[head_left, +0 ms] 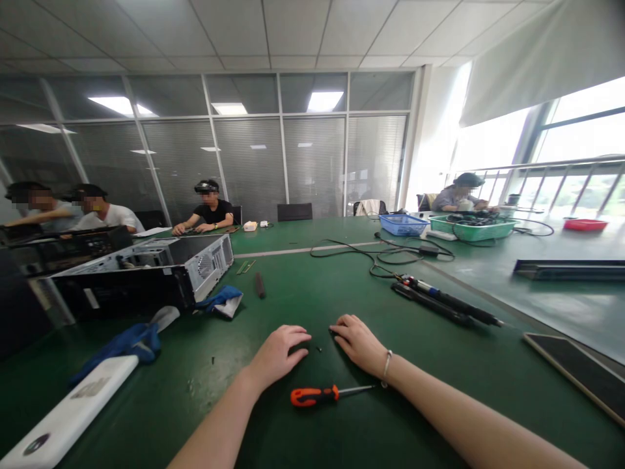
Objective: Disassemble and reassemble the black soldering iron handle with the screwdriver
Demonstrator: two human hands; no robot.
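On the green desk (342, 273), both hands resting palm down: left hand (280, 352) and right hand (359, 342), fingers loosely curled, holding nothing, a tiny dark screw (318, 349) lying between them. Just behind the wrists, an orange-handled screwdriver (317, 394), untouched. Further left, an opened computer case (146, 273), panel off; judging by that, disassembly partly done. Beyond, cables (381, 257), baskets (403, 225), seated people, glass partitions, bright windows.

Daylight floods in through the windows (576, 163) on the right, blowing them out to near white and laying a pale sheen on the green table (488, 273) below them. Ceiling panels (117, 104) far left of the windows glow softly. Wide-angle distortion bends edges; shadows stay faint, focus fairly sharp.
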